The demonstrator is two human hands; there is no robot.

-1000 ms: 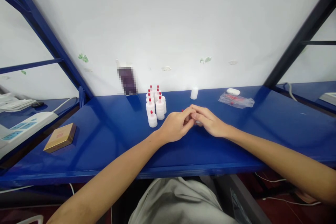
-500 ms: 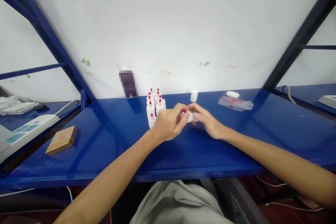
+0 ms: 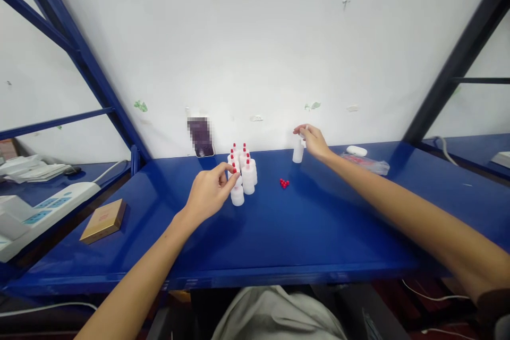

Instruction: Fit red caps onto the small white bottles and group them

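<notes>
A small white squeeze bottle point(image 3: 238, 197) with a red tip stands at the near left of the group. My left hand point(image 3: 211, 190) pinches it by the top, thumb and finger at the red tip. Beside it are several like white bottles point(image 3: 248, 180) with red tips, standing upright in two close rows. To the right, a white bottle point(image 3: 297, 153) without a red tip stands near the wall. My right hand point(image 3: 314, 142) is at its top, fingers curved above it and apart. Whether the fingers touch that bottle is unclear.
Several small red caps point(image 3: 284, 184) lie in a cluster on the blue table point(image 3: 311, 234). At the right are a clear plastic bag point(image 3: 368, 164) and a white case point(image 3: 356, 151). A phone point(image 3: 201, 137) leans on the wall. A gold box point(image 3: 104, 220) lies left, near a power strip point(image 3: 51, 207).
My hands have parted. The left brought the red-tipped bottle left to the group; the right let go and moved up to the untipped bottle. The red caps have come into view.
</notes>
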